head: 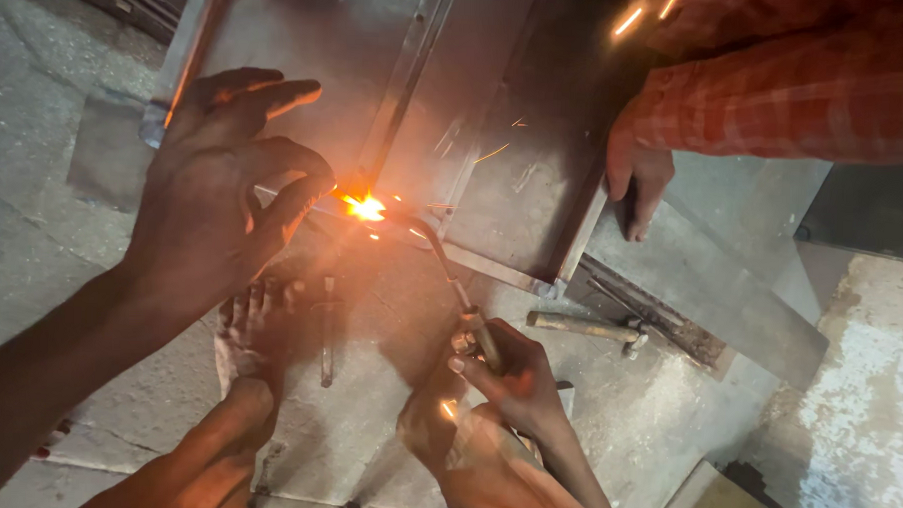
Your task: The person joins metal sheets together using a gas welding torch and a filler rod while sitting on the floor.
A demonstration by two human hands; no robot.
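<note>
Right hand point(512, 371): closed around torch point(449, 274) handle, low centre.
Torch tip: at flame point(365, 208), on metal frame point(496, 135) edge.
Left hand point(218, 196): open, fingers curled, empty, just left of flame.
Co-worker's hand point(636, 180): gripping frame's right edge.
Hammer point(584, 327): on floor, right of torch.

The scene is dim, lit mostly by an orange flare point(364, 207) near centre that blows out to white glare. Its glow warms the left hand point(224, 191) at nine o'clock. Edges look soft, perhaps from motion blur; corners fall into shadow.
</note>
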